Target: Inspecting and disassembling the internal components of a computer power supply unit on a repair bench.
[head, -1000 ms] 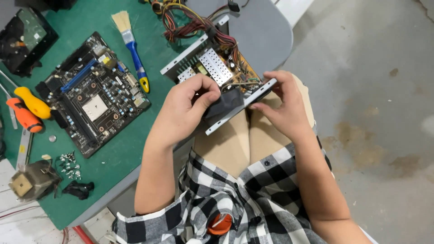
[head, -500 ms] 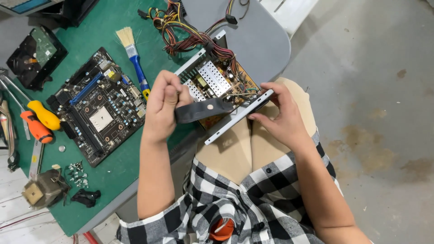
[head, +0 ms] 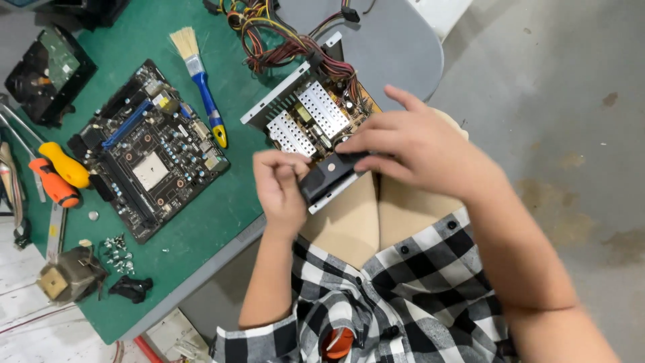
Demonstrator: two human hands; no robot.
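Hands meet low in the picture, over the person's lap. The left hand is curled shut, its fingers pinching the near end of a small black part. The right hand lies over the far end of the same part, fingers bent down and pressing on it. The black part sits at the near edge of an open metal box full of electronics, which rests partly on the lap and partly on the tabletop.

To do this well, I think both hands should hold the part firmly and move it slowly and straight, so nothing bends. The bunch of coloured wires just behind the box should not be tugged.

Farther off on the green tabletop lie a circuit board, a blue brush, some small screws and two screwdrivers.
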